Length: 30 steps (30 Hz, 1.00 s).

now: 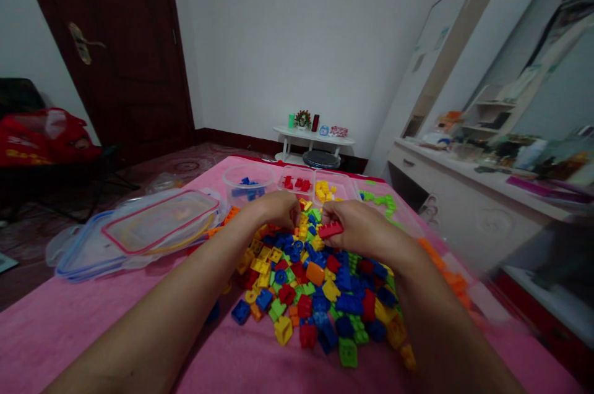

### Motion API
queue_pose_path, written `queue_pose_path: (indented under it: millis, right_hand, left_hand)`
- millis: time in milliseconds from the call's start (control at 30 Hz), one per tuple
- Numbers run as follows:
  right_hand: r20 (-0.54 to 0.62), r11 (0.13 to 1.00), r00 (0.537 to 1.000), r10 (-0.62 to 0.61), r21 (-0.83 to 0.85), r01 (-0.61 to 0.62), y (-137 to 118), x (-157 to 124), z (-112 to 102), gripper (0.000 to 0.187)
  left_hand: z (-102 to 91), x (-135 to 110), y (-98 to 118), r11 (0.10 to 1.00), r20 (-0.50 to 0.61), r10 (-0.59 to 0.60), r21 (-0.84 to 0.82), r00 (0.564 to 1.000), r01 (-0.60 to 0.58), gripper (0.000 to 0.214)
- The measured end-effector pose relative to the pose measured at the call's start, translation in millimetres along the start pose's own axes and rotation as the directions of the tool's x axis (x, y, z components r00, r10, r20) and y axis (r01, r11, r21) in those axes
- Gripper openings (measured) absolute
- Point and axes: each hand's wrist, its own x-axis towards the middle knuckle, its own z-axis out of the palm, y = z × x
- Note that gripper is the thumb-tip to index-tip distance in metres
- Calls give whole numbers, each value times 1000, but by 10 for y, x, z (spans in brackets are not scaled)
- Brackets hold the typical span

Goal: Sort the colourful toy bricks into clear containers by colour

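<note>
Slumping at the far left, a red bag (49, 137), cut by the frame, its contents hard to make out; behind it, a dark door (125, 41), top out of view. Next, on the pink cloth (69, 326), a stack of clear lids (160, 221) with red, blue and yellow edging (the lowest partly covered, so count uncertain). Right of these, a clear round tub (232, 169) with blue bricks (248, 188) inside, its front wall partly behind the wrist. Left hand (281, 209) dips to the far side of the pile, fingers curled and bunched downward; cannot tell whether anything is held, as the knuckles block the view. Red bricks (297, 184) lie in a clear container just beyond. Mixed brick pile (306, 282) fills the space between the forearms, its right edge running behind the right arm. Yellow bricks (325, 190) sit in another clear container beyond the hands. Right hand (355, 221) pinches a long red brick (331, 230) above the pile, one end covered by the grip. Farther right, green bricks (383, 201), then orange bricks (445, 273) smeared by blur, and a white dresser (464, 190) with indistinct clutter.
</note>
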Motion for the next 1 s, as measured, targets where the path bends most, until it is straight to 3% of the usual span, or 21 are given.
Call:
queue_pose_path:
  millis: [133, 333, 433, 500, 600, 700, 767, 867, 1000]
  right_hand:
    - [-12, 998, 1000, 0, 69, 1, -25, 33, 63, 20]
    - [-121, 990, 990, 73, 128, -57, 51, 88, 106, 27]
    - [-138, 986, 987, 85, 153, -63, 76, 103, 118, 25]
    - [-157, 981, 983, 91, 182, -61, 82, 120, 131, 23]
    - [-226, 962, 971, 77, 273, -12, 78, 151, 142, 19]
    - [-308, 919, 949, 64, 390, 64, 60, 167, 133, 17]
    - [-350, 887, 934, 75, 451, 97, 44, 164, 123, 19]
    - [-370, 869, 921, 124, 488, 79, 20, 150, 119, 19]
    - [-337, 835, 929, 153, 546, 60, 10, 142, 124, 14]
  left_hand:
    - [-12, -24, 27, 993, 25, -59, 105, 998, 56, 29]
    - [15, -15, 22, 989, 41, -66, 136, 997, 60, 25]
    - [-32, -15, -26, 999, 41, -35, 20, 999, 34, 24]
    - [-91, -26, -54, 984, -14, -11, -180, 1000, 9, 27]
    - [-184, -60, -39, 854, -120, -13, -517, 993, -52, 32]
    - [-227, -89, 56, 693, -144, 17, -712, 989, -115, 34]
    - [-214, -88, 141, 605, -165, 27, -783, 986, -147, 35]
    - [-157, -53, 267, 489, -210, -52, -858, 976, -159, 37]
    - [-124, -24, 358, 473, -204, -80, -869, 976, -143, 40]
